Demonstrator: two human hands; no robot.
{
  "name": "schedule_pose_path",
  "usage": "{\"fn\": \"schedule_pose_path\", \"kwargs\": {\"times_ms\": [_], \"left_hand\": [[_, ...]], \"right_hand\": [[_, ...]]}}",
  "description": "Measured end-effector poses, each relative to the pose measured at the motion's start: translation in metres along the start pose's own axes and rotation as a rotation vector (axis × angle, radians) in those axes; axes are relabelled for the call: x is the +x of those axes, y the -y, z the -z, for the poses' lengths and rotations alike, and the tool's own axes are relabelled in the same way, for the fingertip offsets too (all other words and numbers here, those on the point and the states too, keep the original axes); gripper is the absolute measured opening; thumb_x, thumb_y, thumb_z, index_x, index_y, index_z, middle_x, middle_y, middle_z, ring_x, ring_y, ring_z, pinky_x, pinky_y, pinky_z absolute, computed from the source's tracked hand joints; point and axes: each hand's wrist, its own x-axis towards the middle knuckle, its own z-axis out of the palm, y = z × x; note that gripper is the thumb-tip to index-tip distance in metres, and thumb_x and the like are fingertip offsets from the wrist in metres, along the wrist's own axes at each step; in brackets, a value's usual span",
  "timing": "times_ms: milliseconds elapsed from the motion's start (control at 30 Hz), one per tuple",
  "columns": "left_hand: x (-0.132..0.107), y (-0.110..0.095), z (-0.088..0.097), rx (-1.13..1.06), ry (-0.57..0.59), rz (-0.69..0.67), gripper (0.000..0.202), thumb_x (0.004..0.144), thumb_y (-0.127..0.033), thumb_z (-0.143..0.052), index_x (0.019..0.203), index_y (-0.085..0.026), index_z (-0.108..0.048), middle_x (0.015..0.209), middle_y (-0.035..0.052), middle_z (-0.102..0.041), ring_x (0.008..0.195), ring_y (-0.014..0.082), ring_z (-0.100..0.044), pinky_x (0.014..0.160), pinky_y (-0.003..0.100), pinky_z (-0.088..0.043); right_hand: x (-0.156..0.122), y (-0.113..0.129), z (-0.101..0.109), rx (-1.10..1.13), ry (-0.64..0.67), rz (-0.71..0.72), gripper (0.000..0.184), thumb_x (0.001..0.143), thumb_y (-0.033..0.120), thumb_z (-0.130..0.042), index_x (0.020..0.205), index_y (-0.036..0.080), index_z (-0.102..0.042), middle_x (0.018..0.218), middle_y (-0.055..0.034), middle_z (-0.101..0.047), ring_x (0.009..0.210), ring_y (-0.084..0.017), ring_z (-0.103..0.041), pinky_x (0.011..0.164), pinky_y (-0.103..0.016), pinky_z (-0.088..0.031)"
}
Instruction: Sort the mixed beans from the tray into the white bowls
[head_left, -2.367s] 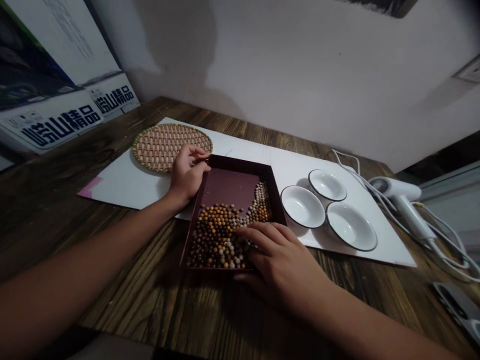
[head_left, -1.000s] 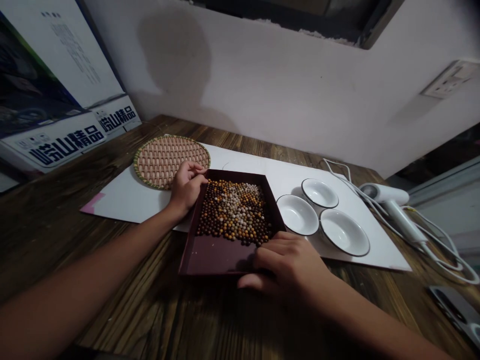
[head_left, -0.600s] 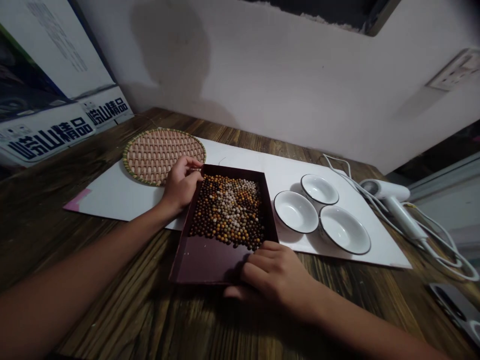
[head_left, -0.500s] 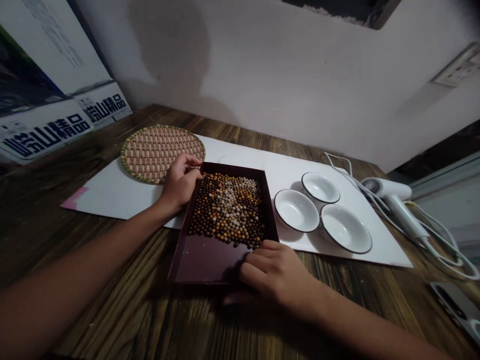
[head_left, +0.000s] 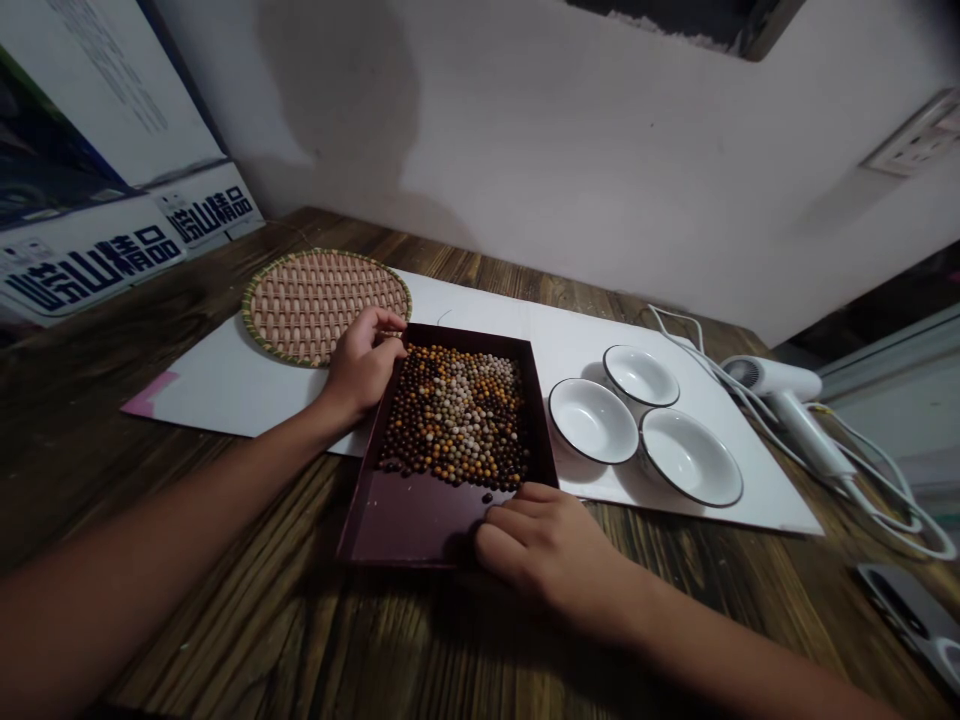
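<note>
The left hand (head_left: pixel 361 362) pinches the maroon tray (head_left: pixel 416 518) at its far-left corner; the right hand (head_left: pixel 546 548) grips its near-right corner. Mixed-colour beads (head_left: pixel 454 415) crowd its far end.

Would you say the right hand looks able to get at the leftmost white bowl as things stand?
Probably yes, once the right hand leaves the tray: the leftmost white bowl sits uncovered close by, with nothing visibly blocking the way.

both hands (head_left: pixel 551 548) are bare, and the slim, tapering forearms (head_left: pixel 225 510) are sleeveless too.
</note>
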Motion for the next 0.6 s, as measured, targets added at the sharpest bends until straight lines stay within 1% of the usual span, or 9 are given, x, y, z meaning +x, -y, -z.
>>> {"fn": "schedule_pose_path", "kwargs": {"times_ms": [200, 433, 533, 600], "left_hand": [[0.0002, 0.0022, -0.0009, -0.035, -0.01, -0.002, 0.024, 0.068, -0.018, -0.063, 0.092, -0.024, -0.063, 0.094, 0.0034, -0.068, 0.089, 0.0232, -0.062, 0.08, 0.037, -0.05], [0.0, 0.0006, -0.0014, -0.053, -0.014, 0.003, 0.024, 0.068, -0.018, -0.063, 0.091, -0.024, -0.063, 0.094, 0.0038, -0.069, 0.091, 0.0239, -0.063, 0.084, 0.039, -0.051], [0.0004, 0.0016, -0.001, -0.046, -0.013, -0.005, 0.023, 0.069, -0.018, -0.063, 0.092, -0.024, -0.063, 0.094, 0.0032, -0.069, 0.092, 0.0233, -0.063, 0.082, 0.037, -0.052], [0.0003, 0.0018, -0.0013, -0.047, -0.019, -0.016, 0.022, 0.07, -0.018, -0.064, 0.092, -0.023, -0.063, 0.094, 0.0031, -0.069, 0.09, 0.0222, -0.063, 0.078, 0.035, -0.051]], "right_hand": [[-0.0008, 0.0003, -0.0028, 0.023, -0.025, -0.025, 0.032, 0.108, 0.037, -0.052, 0.08, 0.022, -0.053, 0.069, 0.003, -0.061, 0.058, -0.014, -0.048, 0.06, -0.035, -0.031], [-0.003, 0.0001, -0.0057, 0.024, -0.026, -0.032, 0.031, 0.107, 0.037, -0.054, 0.081, 0.022, -0.052, 0.069, 0.003, -0.062, 0.058, -0.013, -0.049, 0.061, -0.034, -0.029], [-0.0034, -0.0005, -0.0067, 0.026, -0.03, -0.029, 0.031, 0.107, 0.038, -0.054, 0.081, 0.022, -0.052, 0.069, 0.0033, -0.061, 0.058, -0.013, -0.048, 0.061, -0.033, -0.029], [-0.0036, -0.0009, -0.0073, 0.033, -0.047, -0.022, 0.032, 0.108, 0.038, -0.053, 0.08, 0.022, -0.051, 0.068, 0.0036, -0.06, 0.057, -0.013, -0.047, 0.06, -0.033, -0.029]]}}
